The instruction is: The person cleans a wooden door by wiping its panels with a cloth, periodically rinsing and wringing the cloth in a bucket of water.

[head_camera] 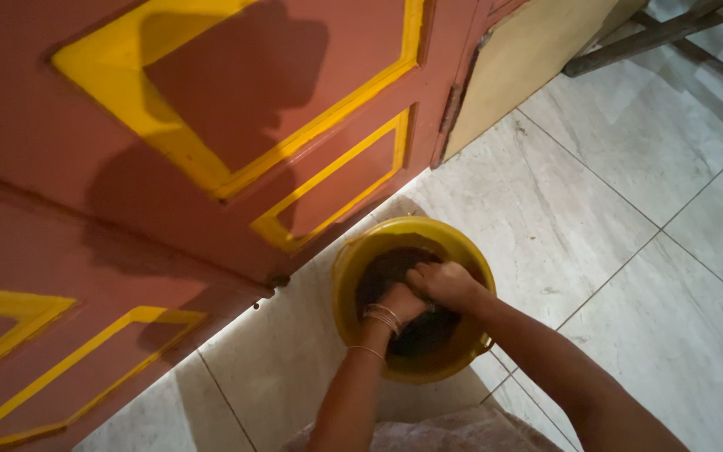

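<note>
A yellow bucket (353,259) stands on the tiled floor next to a red door. Dark water fills it and a dark cloth (428,331) sits in it. My left hand (399,303), with thin bangles on the wrist, is down inside the bucket with its fingers closed on the cloth. Just above it, my right hand (445,283) is clenched on the same cloth. The two hands touch each other over the bucket's middle. Most of the cloth is hidden under the hands.
The red door with yellow trim (211,142) fills the left and top, its lower edge close to the bucket. A cream wall panel (529,59) and a wooden furniture leg (629,42) are at top right. Pale floor tiles (646,276) spread to the right.
</note>
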